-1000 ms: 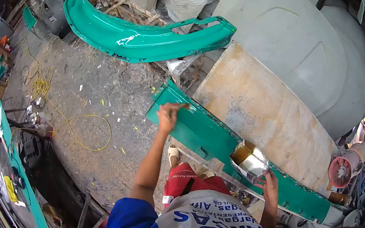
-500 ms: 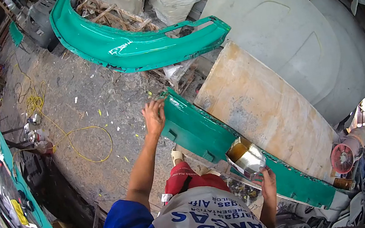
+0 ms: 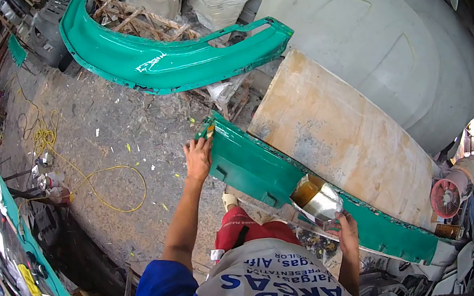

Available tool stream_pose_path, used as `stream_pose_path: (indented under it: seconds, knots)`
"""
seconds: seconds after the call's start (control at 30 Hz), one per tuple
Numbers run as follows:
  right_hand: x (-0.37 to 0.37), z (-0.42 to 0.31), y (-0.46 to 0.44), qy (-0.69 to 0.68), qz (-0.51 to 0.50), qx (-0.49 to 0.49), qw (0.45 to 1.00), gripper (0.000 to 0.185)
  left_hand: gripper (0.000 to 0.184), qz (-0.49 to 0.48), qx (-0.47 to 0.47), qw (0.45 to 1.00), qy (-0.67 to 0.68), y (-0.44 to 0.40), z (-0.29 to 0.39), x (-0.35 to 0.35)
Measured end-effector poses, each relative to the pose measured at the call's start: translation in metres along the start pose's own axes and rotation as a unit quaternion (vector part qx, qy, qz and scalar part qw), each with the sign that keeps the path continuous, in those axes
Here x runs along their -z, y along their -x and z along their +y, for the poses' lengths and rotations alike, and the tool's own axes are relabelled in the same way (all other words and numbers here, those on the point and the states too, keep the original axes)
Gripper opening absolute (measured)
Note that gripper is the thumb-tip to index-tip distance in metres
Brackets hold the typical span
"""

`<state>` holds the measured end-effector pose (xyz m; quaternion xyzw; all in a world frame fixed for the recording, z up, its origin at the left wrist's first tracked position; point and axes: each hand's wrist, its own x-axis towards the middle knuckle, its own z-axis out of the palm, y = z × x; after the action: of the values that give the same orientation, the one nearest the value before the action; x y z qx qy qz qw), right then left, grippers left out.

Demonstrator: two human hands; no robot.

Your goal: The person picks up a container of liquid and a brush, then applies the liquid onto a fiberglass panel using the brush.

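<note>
A long green panel runs diagonally in front of me, beside a stained board. My left hand is at the panel's upper left end, fingers pressed round a small brush whose tan tip touches the end edge. My right hand grips the lower side of a silvery, foil-like container with amber liquid inside. The container is tilted above the middle of the panel.
Beyond lies a curved glossy green panel on a wooden frame. The stained board and large grey rounded panels are at right, near a red fan. A yellow cord loops on the floor; another green panel stands left.
My left hand with the brush has moved from the panel's top surface left to its end edge. The view has shifted slightly; my right hand still holds the container.
</note>
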<state>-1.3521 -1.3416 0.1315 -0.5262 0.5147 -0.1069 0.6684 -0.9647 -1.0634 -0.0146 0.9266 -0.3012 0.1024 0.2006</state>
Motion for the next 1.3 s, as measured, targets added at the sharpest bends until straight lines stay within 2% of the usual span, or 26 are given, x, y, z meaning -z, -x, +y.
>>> stream_pose_path:
  seconds: [0.1, 0.23, 0.33, 0.5, 0.67, 0.7, 0.77, 0.9, 0.97, 1.0, 1.07, 1.1, 1.17, 1.23, 1.3]
  knots:
    - [0.001, -0.001, 0.001, 0.000, -0.011, -0.006, 1.000, 0.044, 0.035, -0.040, 0.001, 0.999, -0.017, 0.029, -0.005, 0.018]
    - [0.008, 0.005, -0.005, -0.007, -0.006, 0.000, 1.000, 0.047, 0.034, -0.062, -0.008, 0.998, 0.009, 0.021, 0.001, 0.033]
    - [0.011, 0.006, -0.010, 0.020, -0.021, -0.002, 1.000, 0.049, 0.033, -0.031, -0.052, 0.998, 0.004, -0.006, -0.001, 0.025]
    - [0.013, 0.004, -0.013, 0.012, -0.024, 0.003, 1.000, 0.050, 0.038, -0.078, -0.066, 0.994, -0.048, 0.013, -0.023, 0.026]
    - [0.021, 0.010, -0.011, 0.000, -0.015, 0.012, 1.000, 0.046, 0.039, -0.137, -0.050, 0.988, -0.056, 0.014, -0.009, 0.052]
    - [0.022, 0.010, -0.011, 0.000, -0.013, 0.010, 1.000, 0.046, 0.039, -0.139, -0.052, 0.987, -0.056, 0.007, -0.003, 0.051]
    - [0.022, 0.007, -0.010, 0.015, 0.005, -0.008, 1.000, 0.043, 0.040, -0.082, -0.097, 0.991, -0.045, -0.015, 0.004, 0.047]
    - [0.028, 0.003, -0.009, 0.017, -0.019, -0.003, 1.000, 0.044, 0.041, -0.142, -0.116, 0.977, -0.107, -0.009, -0.014, 0.028]
    - [0.034, 0.012, -0.011, -0.005, -0.008, -0.013, 1.000, 0.063, 0.041, -0.150, -0.122, 0.975, -0.106, 0.011, -0.026, 0.032]
    - [0.033, 0.010, -0.010, -0.008, -0.008, -0.014, 1.000, 0.063, 0.040, -0.165, -0.127, 0.973, -0.105, 0.020, -0.028, 0.040]
    - [0.032, 0.007, -0.004, -0.016, -0.018, -0.013, 1.000, 0.062, 0.038, -0.162, -0.133, 0.970, -0.123, 0.030, -0.030, 0.050]
    - [0.033, 0.010, -0.005, -0.020, -0.018, -0.013, 1.000, 0.062, 0.036, -0.155, -0.105, 0.979, -0.080, 0.026, -0.024, 0.061]
    - [0.036, 0.016, -0.007, -0.014, -0.011, -0.005, 1.000, 0.047, 0.035, -0.148, -0.079, 0.985, -0.035, 0.016, -0.013, 0.062]
    - [0.034, 0.013, -0.005, -0.008, -0.009, -0.006, 1.000, 0.048, 0.033, -0.058, -0.071, 0.996, 0.013, -0.002, -0.003, 0.049]
    - [0.030, 0.007, -0.003, 0.000, -0.007, -0.007, 1.000, 0.050, 0.032, -0.056, -0.071, 0.996, 0.009, -0.018, 0.004, 0.032]
